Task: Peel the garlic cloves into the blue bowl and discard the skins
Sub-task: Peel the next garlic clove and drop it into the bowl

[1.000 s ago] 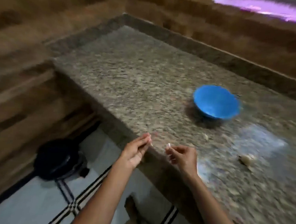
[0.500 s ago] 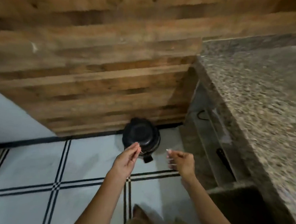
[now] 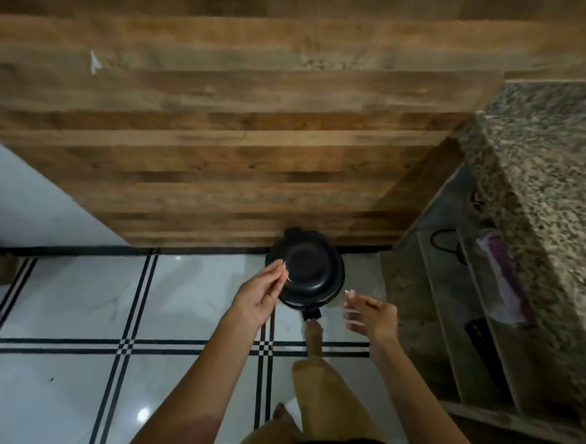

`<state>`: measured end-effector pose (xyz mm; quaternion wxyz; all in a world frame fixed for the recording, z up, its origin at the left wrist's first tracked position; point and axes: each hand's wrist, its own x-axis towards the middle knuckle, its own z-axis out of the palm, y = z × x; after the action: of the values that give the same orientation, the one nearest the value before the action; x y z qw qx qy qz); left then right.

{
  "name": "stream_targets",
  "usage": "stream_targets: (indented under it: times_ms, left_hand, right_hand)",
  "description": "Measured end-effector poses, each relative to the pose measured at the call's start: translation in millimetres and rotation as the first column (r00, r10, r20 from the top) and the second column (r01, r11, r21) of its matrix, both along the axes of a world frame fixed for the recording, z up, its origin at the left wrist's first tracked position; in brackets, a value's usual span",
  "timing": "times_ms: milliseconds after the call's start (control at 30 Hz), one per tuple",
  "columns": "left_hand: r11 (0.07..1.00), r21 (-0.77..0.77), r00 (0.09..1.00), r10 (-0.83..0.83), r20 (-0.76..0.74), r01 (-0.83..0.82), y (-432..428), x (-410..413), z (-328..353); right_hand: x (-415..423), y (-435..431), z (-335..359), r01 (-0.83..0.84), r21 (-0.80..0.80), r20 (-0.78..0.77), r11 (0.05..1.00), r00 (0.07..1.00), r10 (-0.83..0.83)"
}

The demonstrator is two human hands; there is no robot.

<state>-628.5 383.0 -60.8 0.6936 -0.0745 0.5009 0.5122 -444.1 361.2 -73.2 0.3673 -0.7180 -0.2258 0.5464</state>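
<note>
A white tiled floor (image 3: 73, 311) crossed by black stripes runs up to a wall of wood planks (image 3: 221, 131), which closes the far side from 10 to 1 o'clock. At 3 o'clock the edge of a granite counter (image 3: 545, 168) overhangs open shelves (image 3: 451, 300); the floor from 7 to 9 o'clock lies open.

A black pedal bin (image 3: 311, 271) stands against the foot of the wall, its lid down. A bare foot (image 3: 313, 333) reaches in from 6 o'clock, its toes at the pedal (image 3: 311, 314).

The left hand (image 3: 256, 302) pinches a thin garlic skin (image 3: 286, 273) between thumb and fingertips, over the 9 o'clock rim of the bin. The right hand (image 3: 373, 314) hangs at the bin's 4 o'clock, fingers loosely spread, with nothing visible in it.

On the shelves lie a black cord (image 3: 445, 238) and a purple packet (image 3: 501, 265).
</note>
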Motion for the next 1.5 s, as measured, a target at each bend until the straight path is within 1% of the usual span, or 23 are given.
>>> stream_targets:
  times_ms: [200, 367, 467, 567, 600, 667, 733, 767, 800, 867, 933, 967, 1000, 1033, 1067, 1133, 1200, 1233, 1300, 1333, 1433, 1467, 1500]
  left_hand:
    - [0.999, -0.042, 1.000, 0.013, 0.024, -0.012, 23, -1, -17]
    - [0.996, -0.079, 0.999, 0.033, 0.025, -0.031, 32, -2, -34]
    - [0.995, -0.101, 1.000, 0.001, 0.013, 0.001, 39, 1, -56]
    - [0.993, -0.111, 0.999, -0.039, -0.019, 0.037, 51, 5, -95]
    - [0.992, -0.120, 0.997, -0.056, -0.051, 0.049, 58, 5, -117]
    - [0.990, -0.136, 0.993, -0.054, -0.103, 0.040, 77, 6, -170]
    - [0.986, -0.155, 0.993, 0.040, -0.108, -0.057, 101, 7, -229]
    - [0.984, -0.155, 0.994, 0.069, -0.090, -0.083, 114, 8, -257]
    - [0.980, -0.173, 0.993, 0.080, -0.090, -0.094, 128, 10, -284]
    - [0.977, -0.197, 0.984, 0.042, -0.171, -0.076, 150, 12, -329]
    - [0.975, -0.221, 0.948, -0.090, -0.306, 0.021, 162, 16, -357]
    - [0.962, -0.259, 0.893, -0.187, -0.408, 0.083, 164, 18, -364]
    - [0.944, -0.313, 0.811, -0.265, -0.521, 0.108, 164, 19, -370]
    - [0.934, -0.337, 0.705, -0.318, -0.634, 0.119, 163, 19, -375]
    - [0.936, -0.326, 0.634, -0.331, -0.699, 0.130, 160, 20, -377]
    - [0.942, -0.278, 0.563, -0.335, -0.756, 0.188, 155, 19, -379]
    - [0.909, -0.274, 0.467, -0.399, -0.789, 0.314, 149, 17, -372]
    - [0.900, -0.258, 0.437, -0.401, -0.805, 0.351, 146, 15, -365]
    - [0.909, -0.183, 0.458, -0.352, -0.816, 0.374, 139, 10, -340]
    - [0.915, -0.146, 0.476, -0.327, -0.816, 0.377, 135, 8, -323]
    - [0.899, -0.106, 0.495, -0.328, -0.805, 0.424, 122, 6, -262]
    - [0.887, -0.097, 0.489, -0.336, -0.805, 0.451, 116, 8, -239]
    - [0.869, -0.083, 0.468, -0.340, -0.815, 0.487, 110, 11, -218]
  right_hand:
    - [0, 17, -21, -0.010, -0.070, 0.023, 0.997, 1.000, 0.011]
    - [-10, 33, -33, -0.076, -0.140, -0.004, 0.987, 0.997, 0.076]
    - [-16, 43, -42, -0.134, -0.216, -0.023, 0.967, 0.991, 0.133]
    - [-20, 56, -65, -0.193, -0.235, -0.051, 0.953, 0.981, 0.186]
    - [-22, 64, -78, -0.206, -0.240, -0.064, 0.949, 0.978, 0.196]
    - [-29, 91, -117, -0.168, -0.271, -0.023, 0.948, 0.986, 0.168]
    - [-36, 124, -174, -0.113, -0.283, 0.026, 0.953, 0.992, 0.125]
    - [-40, 142, -206, -0.102, -0.288, 0.020, 0.952, 0.993, 0.112]
    - [-44, 160, -237, -0.091, -0.298, 0.013, 0.950, 0.995, 0.099]
    - [-49, 188, -300, -0.109, -0.361, 0.003, 0.926, 0.993, 0.118]
    - [-51, 200, -349, -0.150, -0.393, 0.000, 0.907, 0.987, 0.163]
    - [-51, 201, -366, -0.147, -0.389, 0.012, 0.909, 0.986, 0.165]
    - [-51, 202, -380, -0.142, -0.391, 0.031, 0.909, 0.985, 0.167]
    - [-52, 202, -386, -0.142, -0.396, 0.066, 0.907, 0.981, 0.182]
    - [-51, 202, -393, -0.144, -0.389, 0.105, 0.910, 0.974, 0.199]
    - [-53, 201, -393, -0.122, -0.343, 0.118, 0.931, 0.978, 0.172]
    - [-55, 199, -380, -0.102, -0.328, 0.101, 0.939, 0.985, 0.142]
    - [-56, 196, -365, -0.115, -0.315, 0.093, 0.942, 0.984, 0.151]
    - [-55, 188, -332, -0.128, -0.271, 0.078, 0.954, 0.985, 0.155]
    - [-52, 183, -312, -0.101, -0.236, 0.065, 0.966, 0.991, 0.119]
    - [-43, 163, -234, 0.018, -0.154, -0.138, 0.988, 0.990, -0.040]
    - [-37, 155, -209, 0.008, -0.118, -0.161, 0.993, 0.987, -0.028]
    - [-29, 143, -185, -0.036, -0.078, -0.127, 0.996, 0.992, 0.026]
